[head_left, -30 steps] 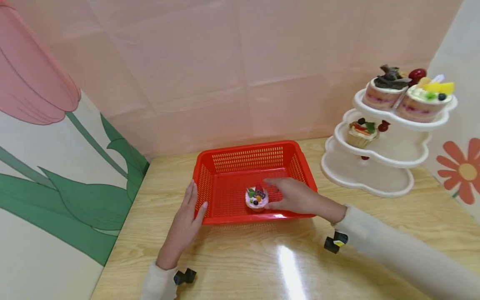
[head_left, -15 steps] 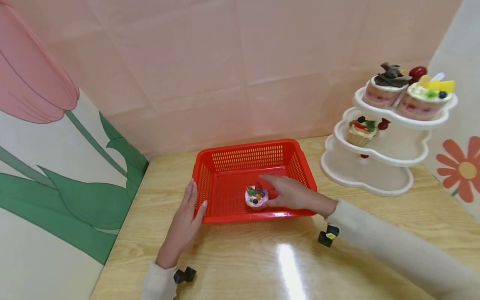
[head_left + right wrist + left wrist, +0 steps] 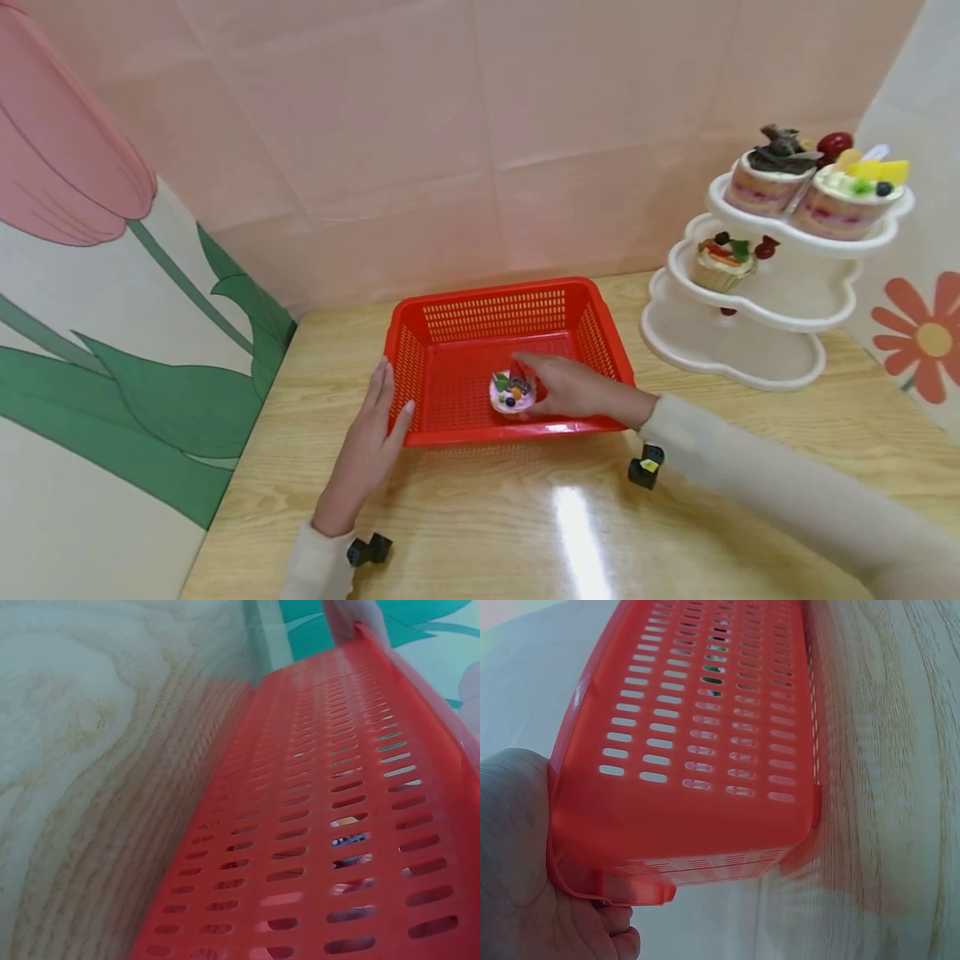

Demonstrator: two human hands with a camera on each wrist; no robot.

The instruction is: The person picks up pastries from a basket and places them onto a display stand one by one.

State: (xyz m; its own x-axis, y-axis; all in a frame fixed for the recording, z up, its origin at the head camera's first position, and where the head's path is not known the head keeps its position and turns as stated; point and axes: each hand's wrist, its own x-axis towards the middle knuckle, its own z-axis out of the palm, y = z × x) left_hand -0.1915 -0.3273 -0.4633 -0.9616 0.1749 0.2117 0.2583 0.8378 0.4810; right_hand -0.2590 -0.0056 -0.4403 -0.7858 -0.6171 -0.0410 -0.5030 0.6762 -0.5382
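Note:
A red plastic basket [image 3: 450, 437] with slotted sides stands on the wooden table. Inside it, near the front wall, is a cupcake [image 3: 508, 403] topped with pink cream, berries and a green leaf. My right hand [image 3: 570, 386] reaches over the basket's right side and grips the cupcake, fingers on its far side and thumb on its near side. With my left hand [image 3: 372, 433] I hold the basket's left front corner, thumb inside the rim, fingers along the outside. In the left wrist view, fingertips [image 3: 619, 930] show below the rim. The right wrist view shows the cupcake only through slots.
To the right stands a white tiered stand [image 3: 750, 354]. A chocolate-topped cake cup [image 3: 765, 187] and a fruit-topped cake cup [image 3: 843, 208] sit on its top tier. A fruit cupcake [image 3: 720, 271] is on the middle tier. Behind the table hangs a pink backdrop [image 3: 375, 150].
My right hand has moved a little to the left, its fingers and thumb closing in around the cupcake. The left hand and the basket have stayed in place.

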